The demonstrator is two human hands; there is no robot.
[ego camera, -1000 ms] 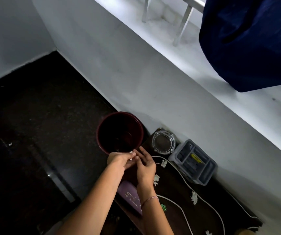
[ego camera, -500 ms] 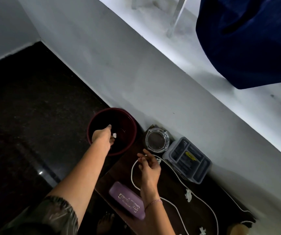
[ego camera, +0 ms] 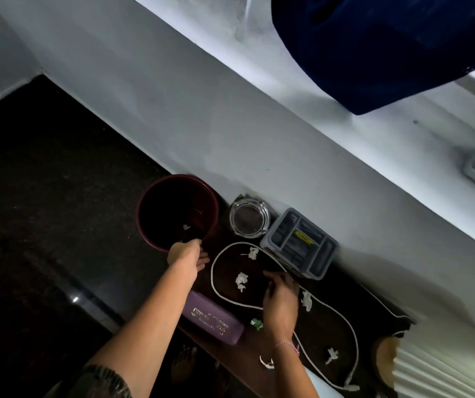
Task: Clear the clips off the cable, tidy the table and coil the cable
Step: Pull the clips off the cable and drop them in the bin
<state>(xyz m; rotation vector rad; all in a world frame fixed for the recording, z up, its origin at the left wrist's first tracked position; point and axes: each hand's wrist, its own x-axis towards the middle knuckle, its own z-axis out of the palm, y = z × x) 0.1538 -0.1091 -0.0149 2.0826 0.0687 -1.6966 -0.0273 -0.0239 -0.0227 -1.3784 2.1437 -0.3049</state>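
The left hand (ego camera: 187, 255) has come back from over the round maroon plastic bucket (ego camera: 177, 212), fingers loose and empty; a white scrap now lies inside. One piece cleared, then. The right hand (ego camera: 280, 294) has dropped onto the dark wooden worktop (ego camera: 230, 351) beside the white cable (ego camera: 216, 280); its fingers I cannot make out.

We counted one white cable (ego camera: 334, 311), looped on one dark table (ego camera: 321, 326) in the lower right of the frame. About six white clips (ego camera: 241, 280) lay there, plus one green scrap (ego camera: 256, 324). In the centre stood one maroon bucket (ego camera: 155, 208), one glass ashtray (ego camera: 248, 217), one grey organiser tray (ego camera: 299, 242) and one purple case (ego camera: 213, 323). Two hands were visible.
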